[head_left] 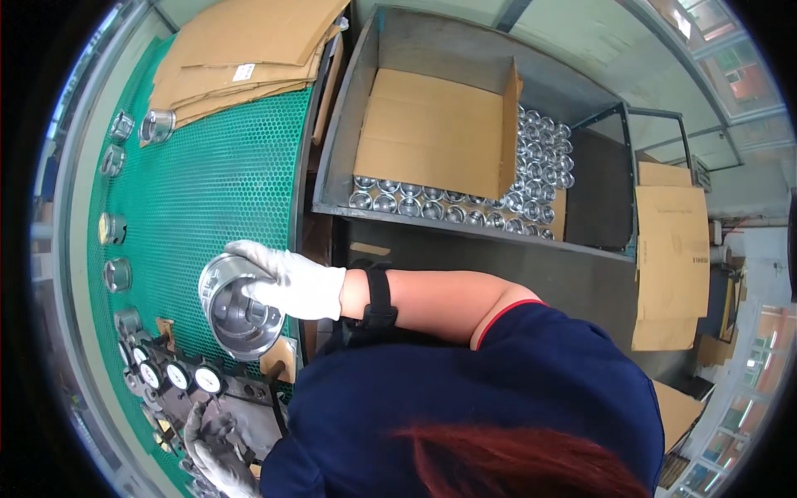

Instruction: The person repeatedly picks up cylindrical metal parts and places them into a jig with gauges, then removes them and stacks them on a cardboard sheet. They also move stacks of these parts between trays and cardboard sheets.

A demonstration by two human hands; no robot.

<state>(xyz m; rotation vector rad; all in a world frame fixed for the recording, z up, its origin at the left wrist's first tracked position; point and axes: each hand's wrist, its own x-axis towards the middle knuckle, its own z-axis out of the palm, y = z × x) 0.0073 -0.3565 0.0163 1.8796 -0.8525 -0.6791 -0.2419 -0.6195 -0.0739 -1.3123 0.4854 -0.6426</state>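
Observation:
My right hand point(290, 278), in a white glove, grips a shiny metal piston point(242, 319) by its wall, thumb inside the rim and fingers around the outside. The piston is tilted so its hollow inside shows, and it is held over the green perforated mat point(224, 166). At the lower left, my left hand point(214, 456) wears a grey-stained glove. Its fingers are apart and slightly bent, with nothing seen in them, beside a metal gauge fixture point(249, 415). Several round white dial gauges point(207, 379) stand in a row on that fixture.
Several pistons point(116, 274) line the mat's far left edge. Flat cardboard sheets point(249, 33) lie at its top end. A grey metal bin point(398, 217) holds rows of pistons point(544, 158) and a cardboard piece point(432, 124). More cardboard point(672, 257) stands at the right.

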